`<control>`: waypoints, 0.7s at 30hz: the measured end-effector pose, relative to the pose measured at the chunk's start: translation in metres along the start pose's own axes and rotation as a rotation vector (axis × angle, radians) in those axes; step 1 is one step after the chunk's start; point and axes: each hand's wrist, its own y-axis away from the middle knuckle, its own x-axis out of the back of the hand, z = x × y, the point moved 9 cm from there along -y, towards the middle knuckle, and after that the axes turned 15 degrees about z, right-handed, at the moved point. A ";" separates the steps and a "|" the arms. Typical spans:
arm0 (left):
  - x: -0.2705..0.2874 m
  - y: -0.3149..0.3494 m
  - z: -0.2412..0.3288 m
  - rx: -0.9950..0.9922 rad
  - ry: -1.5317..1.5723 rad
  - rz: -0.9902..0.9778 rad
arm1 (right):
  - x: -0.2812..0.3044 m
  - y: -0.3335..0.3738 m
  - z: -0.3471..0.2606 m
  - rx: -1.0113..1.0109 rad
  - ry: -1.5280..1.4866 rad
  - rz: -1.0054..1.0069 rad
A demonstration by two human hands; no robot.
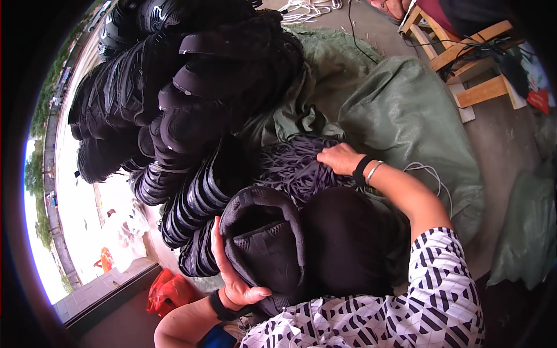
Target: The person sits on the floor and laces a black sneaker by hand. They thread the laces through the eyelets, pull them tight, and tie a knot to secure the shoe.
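Note:
In my lap, a black shoe upper (268, 255) with a padded collar stands with its opening toward the far side. My left hand (237, 283) cups its left side, fingers stretched up along the edge and thumb across the near part. Farther off, to the right, my right hand (341, 159) dips into a heap of dark purple-grey shoelaces (296, 168). Its fingers are bent together on the laces, and the fingertips are partly hidden among them. My black-trousered knee (345, 238) lies just right of the upper.
Stacks of black shoe uppers (197, 81) rise at the far left. Green woven sacking (400, 110) spreads under and behind the laces. A wooden stool (464, 64) with black cords stands at the far right. A red bag (168, 291) lies near left, by a door sill.

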 end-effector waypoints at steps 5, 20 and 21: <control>-0.002 0.002 0.009 -0.020 -0.017 0.006 | 0.163 0.056 0.056 -0.562 -0.494 0.761; -0.022 0.011 0.028 -0.290 -0.157 -0.061 | 0.320 0.140 -0.053 -0.639 -0.658 0.831; -0.023 0.011 0.029 -0.313 -0.168 -0.056 | 0.310 0.133 -0.054 -0.673 -0.620 0.727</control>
